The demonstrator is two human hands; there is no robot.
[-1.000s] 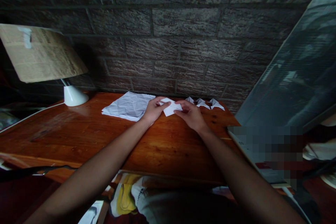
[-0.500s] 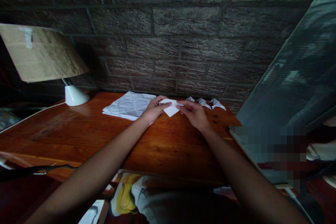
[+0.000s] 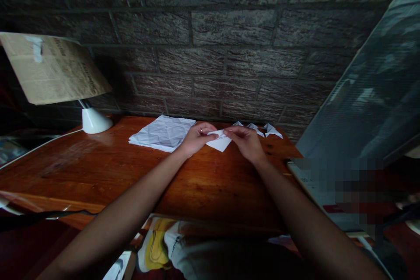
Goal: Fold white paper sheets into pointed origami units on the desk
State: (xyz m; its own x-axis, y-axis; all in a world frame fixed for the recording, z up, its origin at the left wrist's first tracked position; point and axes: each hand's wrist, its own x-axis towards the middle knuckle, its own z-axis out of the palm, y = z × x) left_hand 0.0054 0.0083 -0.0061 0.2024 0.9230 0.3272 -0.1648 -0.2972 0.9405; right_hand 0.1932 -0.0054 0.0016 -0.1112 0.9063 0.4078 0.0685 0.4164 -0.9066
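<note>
A small folded white paper piece (image 3: 220, 141) is held just above the wooden table (image 3: 98, 162), near its far edge. My left hand (image 3: 196, 138) pinches its left side, fingers closed on it. My right hand (image 3: 246, 141) pinches its right side the same way. A larger creased white sheet (image 3: 162, 133) lies flat on the table just left of my left hand. Three small folded paper shapes (image 3: 259, 129) sit in a row behind my right hand, by the wall.
A white-based lamp (image 3: 93, 121) with a paper-covered shade (image 3: 52, 70) stands at the table's back left. A dark brick wall (image 3: 229, 52) runs behind. A slanted grey panel (image 3: 367, 87) rises at the right. A cable (image 3: 39, 216) lies along the front left edge.
The folded paper has been turned and drawn together between both hands; the fingertips have moved closer to each other over it. The arms have barely shifted.
</note>
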